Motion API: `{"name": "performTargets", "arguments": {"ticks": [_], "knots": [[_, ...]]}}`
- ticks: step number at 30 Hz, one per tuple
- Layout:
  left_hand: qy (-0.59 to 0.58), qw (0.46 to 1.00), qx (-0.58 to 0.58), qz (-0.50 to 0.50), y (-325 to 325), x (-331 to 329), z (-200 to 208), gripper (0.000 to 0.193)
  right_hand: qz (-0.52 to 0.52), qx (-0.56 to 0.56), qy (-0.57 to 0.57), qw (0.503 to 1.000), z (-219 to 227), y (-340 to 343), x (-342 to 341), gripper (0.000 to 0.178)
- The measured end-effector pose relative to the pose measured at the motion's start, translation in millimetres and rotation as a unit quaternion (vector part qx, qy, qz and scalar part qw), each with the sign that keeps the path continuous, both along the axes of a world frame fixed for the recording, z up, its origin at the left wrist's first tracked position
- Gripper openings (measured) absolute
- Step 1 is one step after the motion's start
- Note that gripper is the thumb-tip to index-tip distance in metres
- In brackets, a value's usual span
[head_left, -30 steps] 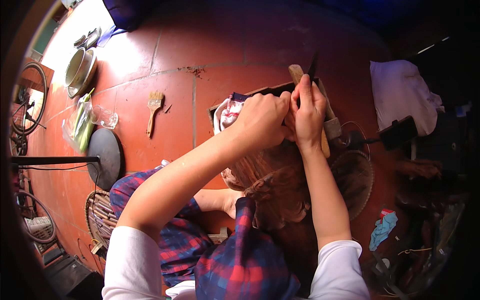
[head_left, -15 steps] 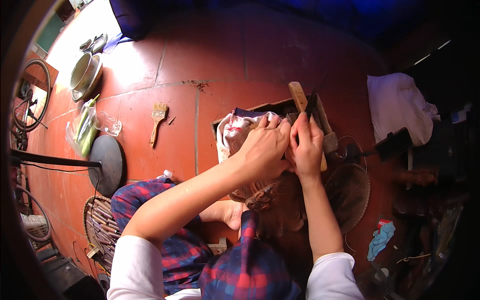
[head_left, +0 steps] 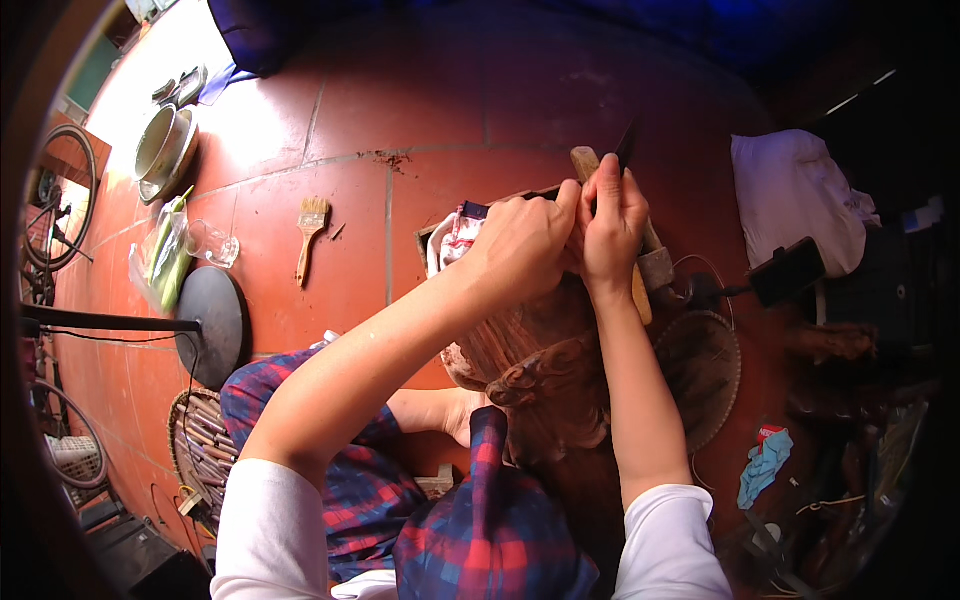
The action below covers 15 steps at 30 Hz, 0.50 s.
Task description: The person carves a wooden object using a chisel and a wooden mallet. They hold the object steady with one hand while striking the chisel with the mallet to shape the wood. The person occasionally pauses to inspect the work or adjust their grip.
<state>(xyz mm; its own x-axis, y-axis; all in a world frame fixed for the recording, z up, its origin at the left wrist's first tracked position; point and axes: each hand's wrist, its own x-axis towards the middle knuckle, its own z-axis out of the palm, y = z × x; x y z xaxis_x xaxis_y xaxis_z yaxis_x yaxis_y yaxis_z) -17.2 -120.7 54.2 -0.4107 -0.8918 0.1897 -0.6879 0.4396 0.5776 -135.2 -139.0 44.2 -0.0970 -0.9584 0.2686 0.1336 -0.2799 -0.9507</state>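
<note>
Left hand [head_left: 520, 240] and right hand [head_left: 612, 225] are sitting farther from the body than half a second ago, and the left hand is now covering more of the white cloth [head_left: 455, 238]. Both hands are meeting just above the near part of the box [head_left: 651, 237], with the fingers touching.

Left fingers are curling narrowly, knuckles up, against the right hand; whether they are gripping anything of their own, I cannot tell. Right fingers are folding closed, with the thumb lying along the top, and are holding a dark blade [head_left: 628, 143] whose point is showing beyond the hand, aimed away from the body. Its grip is staying hidden inside the hand.

Carved wood [head_left: 545, 375], reddish brown, is lying below the hands, between the forearms and close to the bare foot [head_left: 465, 412]. Its far end is disappearing under the left hand; contact with the hands is not showing clearly. A wooden stick [head_left: 583, 160] is jutting past the box's far side, just beside the right fingers. On the tiled floor [head_left: 350, 290], a paintbrush [head_left: 311, 240] is resting bristles outward, well apart from the hands.
</note>
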Motion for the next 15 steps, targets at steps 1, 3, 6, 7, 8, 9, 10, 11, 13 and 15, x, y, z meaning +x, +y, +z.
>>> {"name": "performTargets", "arguments": {"ticks": [1,3,6,7,8,9,10,11,13,15], "knots": [[0.004,1.000,0.011,0.004,-1.5,-2.1,-1.5,0.046,0.001,-0.018,0.013,1.000,2.4,-1.2,-0.6,0.036],[0.002,1.000,-0.002,-0.002,7.6,0.5,-10.8,0.050,0.016,0.021,0.009,1.000,1.2,7.4,1.7,0.035],[0.024,0.995,-0.101,-0.005,22.8,6.7,-30.7,0.050,0.031,0.123,0.048,0.991,-21.7,29.6,-1.6,0.039],[0.003,0.999,0.042,0.009,16.5,-0.5,-5.9,0.045,0.000,0.126,0.033,0.991,-17.1,18.7,-4.2,0.039],[-0.011,0.999,0.028,0.023,9.8,-2.0,-6.1,0.043,-0.014,0.061,0.055,0.997,-10.0,10.6,-2.1,0.039],[0.019,0.999,-0.023,0.019,0.9,-2.0,-5.1,0.041,-0.020,0.046,0.055,0.997,-2.1,1.2,0.3,0.039],[0.036,0.998,-0.059,0.005,-3.4,-1.8,-9.7,0.042,-0.019,0.031,0.056,0.998,-4.5,-3.5,-0.4,0.039],[0.017,1.000,-0.005,0.002,2.5,-2.9,-2.9,0.043,-0.019,0.037,0.040,0.998,-5.2,1.2,-2.9,0.038],[-0.049,0.999,0.011,-0.014,22.4,-0.8,-10.9,0.051,-0.012,0.062,-0.001,0.998,-12.9,23.9,-1.9,0.036],[-0.031,0.999,-0.019,-0.038,35.6,-3.4,-23.2,0.061,0.028,0.089,0.053,0.994,-20.2,42.6,-9.2,0.037]]}}
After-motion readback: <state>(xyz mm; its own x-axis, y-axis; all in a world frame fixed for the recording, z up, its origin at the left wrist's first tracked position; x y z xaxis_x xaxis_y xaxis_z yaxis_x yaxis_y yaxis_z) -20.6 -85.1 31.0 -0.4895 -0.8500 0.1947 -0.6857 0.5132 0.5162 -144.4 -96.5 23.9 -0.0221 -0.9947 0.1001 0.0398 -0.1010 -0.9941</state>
